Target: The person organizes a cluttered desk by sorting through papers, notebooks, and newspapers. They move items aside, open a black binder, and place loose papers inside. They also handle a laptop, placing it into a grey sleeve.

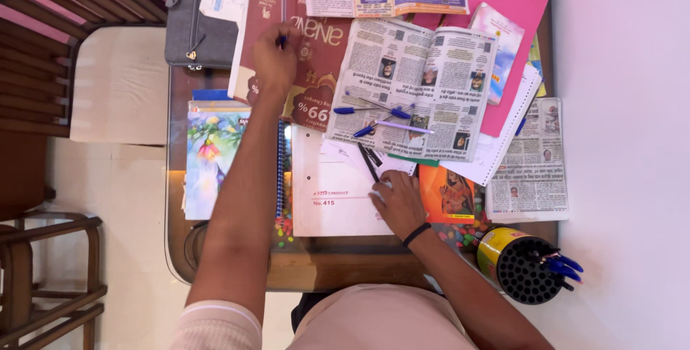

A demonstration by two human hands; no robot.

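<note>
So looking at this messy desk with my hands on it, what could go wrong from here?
The left hand holds a pen far out over the maroon booklet; the forearm crossing the spiral notebook might drag it. Loose pens lie on the folded newspaper and could roll off if it shifts. The pen holder lies tipped at the table's corner and may roll off.

Papers cover the table [345, 267] almost entirely; only its near edge is bare. The pen holder [521, 264] obstructs the near-right corner, and loose pens [381, 116] lie on the open newspaper [424, 84].
</note>
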